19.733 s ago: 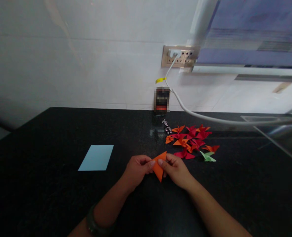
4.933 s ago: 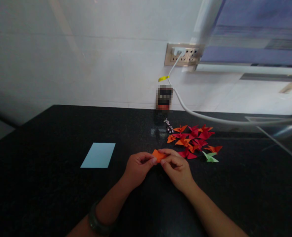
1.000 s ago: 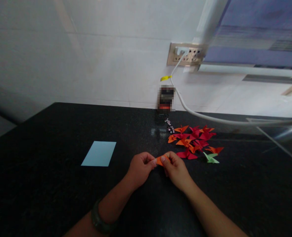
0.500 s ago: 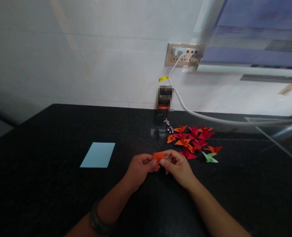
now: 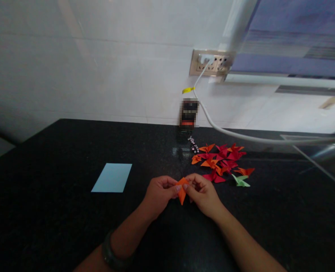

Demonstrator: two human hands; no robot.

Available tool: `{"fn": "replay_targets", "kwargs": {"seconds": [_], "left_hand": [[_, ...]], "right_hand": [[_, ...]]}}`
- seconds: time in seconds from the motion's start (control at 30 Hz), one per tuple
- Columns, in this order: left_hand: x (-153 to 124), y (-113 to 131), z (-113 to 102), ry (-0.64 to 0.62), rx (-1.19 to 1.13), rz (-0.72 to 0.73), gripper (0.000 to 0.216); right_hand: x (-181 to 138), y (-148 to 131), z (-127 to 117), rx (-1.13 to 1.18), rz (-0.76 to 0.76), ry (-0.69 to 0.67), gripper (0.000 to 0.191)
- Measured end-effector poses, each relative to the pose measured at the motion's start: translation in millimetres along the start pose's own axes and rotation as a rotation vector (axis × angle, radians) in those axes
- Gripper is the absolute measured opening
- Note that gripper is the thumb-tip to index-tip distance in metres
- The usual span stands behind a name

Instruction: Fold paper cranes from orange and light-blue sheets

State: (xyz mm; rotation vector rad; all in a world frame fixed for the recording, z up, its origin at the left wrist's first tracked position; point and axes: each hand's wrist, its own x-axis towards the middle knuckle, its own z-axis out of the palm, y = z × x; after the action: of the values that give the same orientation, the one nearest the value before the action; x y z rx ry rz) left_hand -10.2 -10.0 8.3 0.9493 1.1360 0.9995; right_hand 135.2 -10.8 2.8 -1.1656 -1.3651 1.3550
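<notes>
Orange folded paper (image 5: pixel 182 196) now points toward six o'clock instead of showing a blunt band — apparently turned or refolded, the folding likely unfinished. Left hand (image 5: pixel 160 194) and right hand (image 5: pixel 203 192) pinch it over the desk (image 5: pixel 71 226), origami figures (image 5: pixel 227 165) at its two o'clock.

The head-worn camera looks forward and down over the dark counter (image 5: pixel 56 226), facing the pale wall (image 5: pixel 116 79) behind it. Both forearms (image 5: pixel 131 226) enter from the bottom edge; the fingers (image 5: pixel 190 190) lie below the middle of the wide view, fairly near, with the wall farther off across its upper part.
</notes>
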Motion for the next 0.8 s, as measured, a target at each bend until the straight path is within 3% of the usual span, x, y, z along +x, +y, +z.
{"fn": "replay_targets", "kwargs": {"seconds": [0.2, 0.4, 0.63, 0.8], "left_hand": [[-1.5, -0.1, 0.6, -0.038, -0.105, -0.031, 0.012], [0.7, -5.9, -2.2, -0.076, -0.197, -0.141, 0.014], [1.2, -1.5, -2.7, -0.088, -0.272, -0.195, 0.016], [1.7, -2.6, -2.9, -0.096, -0.188, -0.174, 0.019]], "right_hand": [[-1.3, 2.9, -3.1, -0.008, -0.120, -0.003, 0.005], [-0.7, 0.1, -9.2, -0.152, -0.348, -0.050, 0.019], [-1.0, -3.7, -9.4, -0.296, -0.478, -0.088, 0.026], [-2.7, -5.8, -9.4, -0.318, -0.458, -0.147, 0.020]]}}
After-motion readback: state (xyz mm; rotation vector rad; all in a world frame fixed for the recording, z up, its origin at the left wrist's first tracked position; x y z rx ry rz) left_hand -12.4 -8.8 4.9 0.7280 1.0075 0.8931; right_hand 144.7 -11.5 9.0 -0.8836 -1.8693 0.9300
